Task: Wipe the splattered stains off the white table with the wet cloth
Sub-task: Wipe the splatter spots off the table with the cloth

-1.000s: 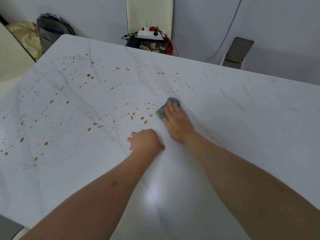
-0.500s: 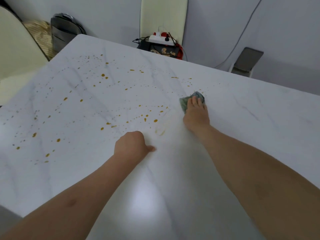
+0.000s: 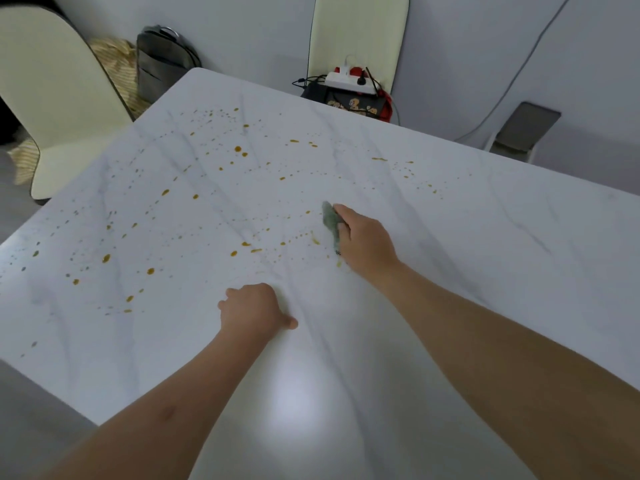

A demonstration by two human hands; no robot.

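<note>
Mid-wipe: R hand (image 3: 363, 242) presses cloth (image 3: 330, 221) on bench (image 3: 485, 271), L hand (image 3: 251, 311) fisted, braced; next sweep twd 9 o'clock stains (image 3: 239, 149)

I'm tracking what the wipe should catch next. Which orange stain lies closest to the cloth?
The small streak just left of the cloth under the right hand. The other larger drops, like the pair further left, sit well clear of it.
</note>
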